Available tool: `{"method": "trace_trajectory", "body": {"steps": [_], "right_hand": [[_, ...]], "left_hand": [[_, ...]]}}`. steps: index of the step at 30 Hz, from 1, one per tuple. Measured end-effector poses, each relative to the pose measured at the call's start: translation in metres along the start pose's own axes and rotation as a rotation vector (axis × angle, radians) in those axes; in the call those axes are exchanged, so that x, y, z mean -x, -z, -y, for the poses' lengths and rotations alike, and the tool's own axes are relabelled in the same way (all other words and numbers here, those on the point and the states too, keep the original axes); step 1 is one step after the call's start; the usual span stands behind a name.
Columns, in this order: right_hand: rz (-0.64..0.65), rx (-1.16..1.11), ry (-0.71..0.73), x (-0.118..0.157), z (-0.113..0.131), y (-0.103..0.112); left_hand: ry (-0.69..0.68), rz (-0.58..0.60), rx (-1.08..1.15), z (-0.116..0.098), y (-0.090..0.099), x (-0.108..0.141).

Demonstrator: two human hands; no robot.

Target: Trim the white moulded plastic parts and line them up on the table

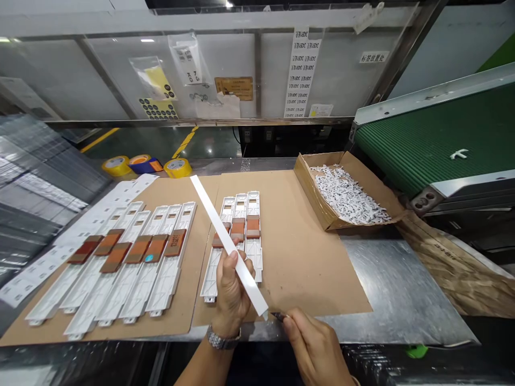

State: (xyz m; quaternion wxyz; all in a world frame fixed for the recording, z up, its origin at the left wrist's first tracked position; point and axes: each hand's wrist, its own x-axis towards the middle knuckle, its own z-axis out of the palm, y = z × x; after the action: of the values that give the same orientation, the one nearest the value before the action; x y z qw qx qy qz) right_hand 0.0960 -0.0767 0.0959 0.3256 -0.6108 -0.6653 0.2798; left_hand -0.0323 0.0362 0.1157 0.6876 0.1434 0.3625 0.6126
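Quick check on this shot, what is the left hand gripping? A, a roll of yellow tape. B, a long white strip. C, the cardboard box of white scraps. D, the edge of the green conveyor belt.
B. The left hand has its fingers closed around the long white strip, which runs diagonally through the grip, while the right hand pinches a small dark tool near the strip's lower end.
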Motion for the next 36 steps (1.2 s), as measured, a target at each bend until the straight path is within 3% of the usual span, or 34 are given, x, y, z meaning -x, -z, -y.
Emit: {"method": "trace_trajectory", "body": {"steps": [28,36], "right_hand": [[-0.018,0.060,-0.002,-0.0029,0.0021,-0.0001],[0.051,0.039,-0.018,-0.0016,0.0010,0.0012]], "left_hand": [[0.060,-0.032,-0.012,0.0080,-0.0019,0.0036],[0.066,-0.039,-0.030,0.0099,-0.0032,0.0047]]}}
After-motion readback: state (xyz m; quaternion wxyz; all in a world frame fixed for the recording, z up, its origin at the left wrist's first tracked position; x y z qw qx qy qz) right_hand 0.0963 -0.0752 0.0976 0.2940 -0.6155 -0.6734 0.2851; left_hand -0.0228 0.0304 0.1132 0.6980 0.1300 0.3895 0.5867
